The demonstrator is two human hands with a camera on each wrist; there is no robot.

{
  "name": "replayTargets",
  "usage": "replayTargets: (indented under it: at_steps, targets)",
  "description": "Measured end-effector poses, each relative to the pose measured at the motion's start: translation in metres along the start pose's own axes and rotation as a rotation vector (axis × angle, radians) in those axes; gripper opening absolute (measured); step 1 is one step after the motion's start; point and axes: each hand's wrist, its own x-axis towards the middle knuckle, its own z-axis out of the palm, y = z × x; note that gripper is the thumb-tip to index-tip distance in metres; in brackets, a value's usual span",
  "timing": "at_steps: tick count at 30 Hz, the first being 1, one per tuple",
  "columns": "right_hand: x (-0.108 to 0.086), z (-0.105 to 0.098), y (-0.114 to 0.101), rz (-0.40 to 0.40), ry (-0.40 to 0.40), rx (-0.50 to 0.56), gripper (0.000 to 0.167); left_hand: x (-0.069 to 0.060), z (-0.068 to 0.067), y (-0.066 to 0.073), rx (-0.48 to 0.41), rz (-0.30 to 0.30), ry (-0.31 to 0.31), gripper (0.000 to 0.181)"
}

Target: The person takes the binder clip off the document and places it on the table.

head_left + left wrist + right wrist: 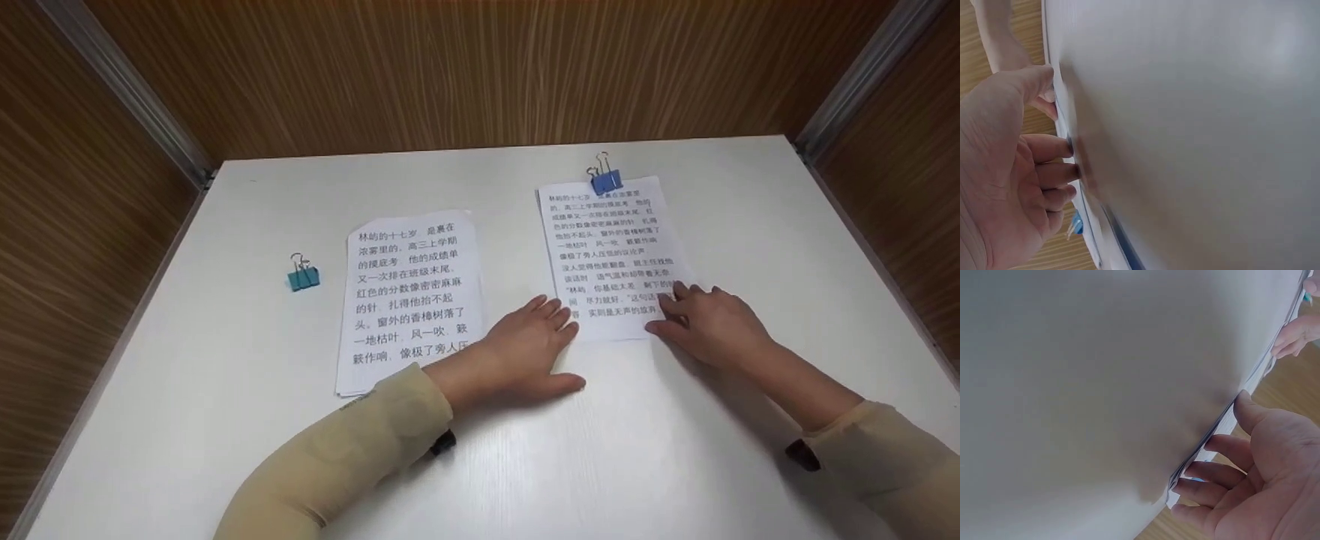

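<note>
Two stacks of printed paper lie on the white table. At the lower left corner of the right stack (607,255) is my left hand (525,349), palm down, its fingertips at the sheets' edge and its thumb out on the table. My right hand (709,322) touches the lower right corner of the same stack, fingers along the side and thumb by the bottom edge. A blue binder clip (607,181) sits at the top edge of this stack. In the right wrist view, loosely bent fingers (1207,472) meet the edge of the sheets (1202,449).
The left stack of paper (409,292) lies partly behind my left forearm. Left of it, a teal binder clip (303,277) stands on the table (187,360). Wood-grain panels (450,75) enclose the table at the back and sides.
</note>
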Motion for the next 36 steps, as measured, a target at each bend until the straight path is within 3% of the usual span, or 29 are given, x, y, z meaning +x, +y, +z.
replayTargets:
  at_steps: [5,12,19,36]
  targets:
    - [-0.004,0.003,-0.015,-0.040,0.018,-0.027,0.054,-0.018,0.002,0.001,-0.035,0.007,0.008,0.086]
    - [-0.009,0.010,-0.035,-0.127,0.085,-0.077,0.035,-0.041,0.008,-0.001,-0.065,0.022,0.037,0.085]
    - [-0.012,0.015,-0.050,-0.200,0.139,-0.047,0.040,-0.061,0.014,-0.003,-0.078,0.027,0.062,0.084]
    - [-0.021,0.026,-0.075,-0.237,0.205,-0.068,0.029,-0.090,0.021,-0.005,-0.090,0.029,0.079,0.084]
